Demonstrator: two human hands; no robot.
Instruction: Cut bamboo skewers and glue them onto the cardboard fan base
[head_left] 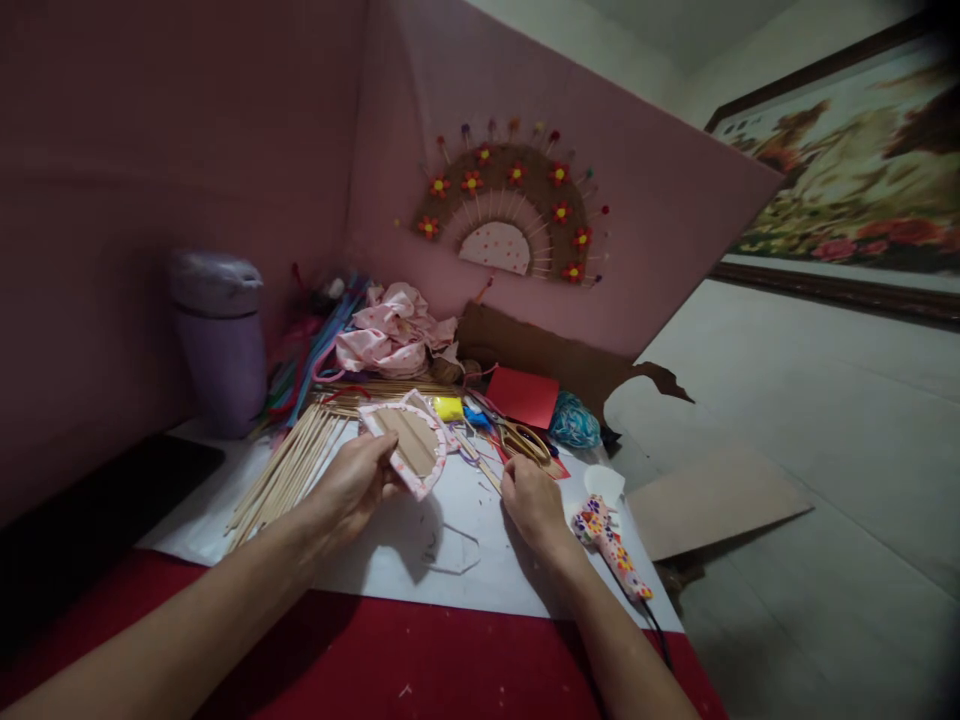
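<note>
My left hand [360,475] is closed on a half-round cardboard piece [411,442], its edges wrapped in pink patterned fabric, tilted above the white sheet. Another fabric-edged piece shows partly behind it. My right hand [534,498] is closed, low over the sheet. A flat wooden stick [484,468] reaches its fingertips; whether they grip it is hidden. Gold-handled scissors [523,440] lie just beyond that hand. To its right is a flower-patterned glue gun [611,545] with a black cord. Thin wooden sticks [289,470] lie left of the held piece.
A lilac tumbler [221,345] stands at left. Behind the hands are crumpled pink fabric [394,330], a yellow pack [448,408], red card [523,397] and blue yarn [576,420]. A flower-trimmed cardboard arch [517,175] hangs on a pink board [660,200]. Cardboard [720,500] lies beyond the table's right edge.
</note>
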